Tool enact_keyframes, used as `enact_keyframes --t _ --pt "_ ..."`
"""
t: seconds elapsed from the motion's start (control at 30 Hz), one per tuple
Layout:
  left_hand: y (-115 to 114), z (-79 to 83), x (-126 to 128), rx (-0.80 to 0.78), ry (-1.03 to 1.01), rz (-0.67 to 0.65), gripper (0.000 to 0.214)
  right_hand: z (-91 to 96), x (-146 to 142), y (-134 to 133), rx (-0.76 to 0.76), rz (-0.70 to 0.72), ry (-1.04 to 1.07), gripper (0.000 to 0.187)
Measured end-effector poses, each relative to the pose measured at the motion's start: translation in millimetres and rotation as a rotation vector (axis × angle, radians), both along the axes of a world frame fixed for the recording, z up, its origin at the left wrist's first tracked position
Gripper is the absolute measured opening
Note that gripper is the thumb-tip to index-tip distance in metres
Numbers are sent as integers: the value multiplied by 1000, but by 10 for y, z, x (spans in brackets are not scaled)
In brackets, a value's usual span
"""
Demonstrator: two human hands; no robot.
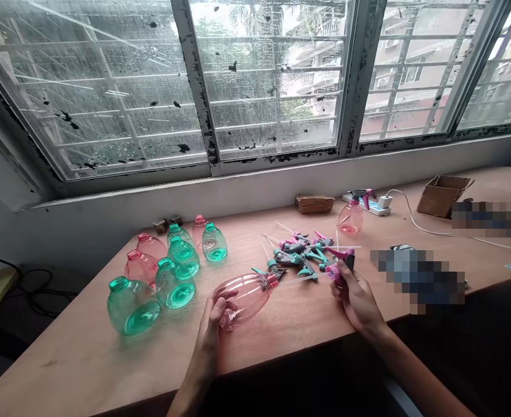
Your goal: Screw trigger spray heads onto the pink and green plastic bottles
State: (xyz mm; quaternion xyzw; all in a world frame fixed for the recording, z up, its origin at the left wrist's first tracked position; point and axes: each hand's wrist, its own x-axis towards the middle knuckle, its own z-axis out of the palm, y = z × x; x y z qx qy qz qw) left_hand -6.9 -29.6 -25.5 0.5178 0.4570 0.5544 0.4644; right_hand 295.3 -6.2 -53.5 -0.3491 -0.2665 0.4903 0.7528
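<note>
While left hand (213, 313) clasped an uncapped pink spray bottle (250, 298) and right hand (356, 295) pinched a trigger sprayer (333, 272), slackened grip risked drops.

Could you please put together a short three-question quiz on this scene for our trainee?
1. Which hand holds the tilted pink bottle?
2. True or false: the held sprayer head is screwed onto that bottle.
3. The rear bottle near the power strip is: (a) open-topped; (b) topped by a sprayer; (c) lying down.

Key: 1. left hand; 2. false, the right hand holds it unattached; 3. b.
</note>
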Motion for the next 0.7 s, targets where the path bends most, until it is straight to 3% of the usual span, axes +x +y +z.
enact_keyframes --t 0.2,0.37,0.5,0.7 --pt "-14 -5 -19 9 74 -65 50 -30 28 -31 63 -91 -78 31" --pt "-33 18 15 11 161 -127 60 -95 -19 -88 71 129 -263 38" --pt "-82 19 35 11 206 -162 61 -121 -108 -188 -61 372 -351 37" --pt "-167 43 105 16 160 -360 69 0 -290 -156 -96 476 -122 36"
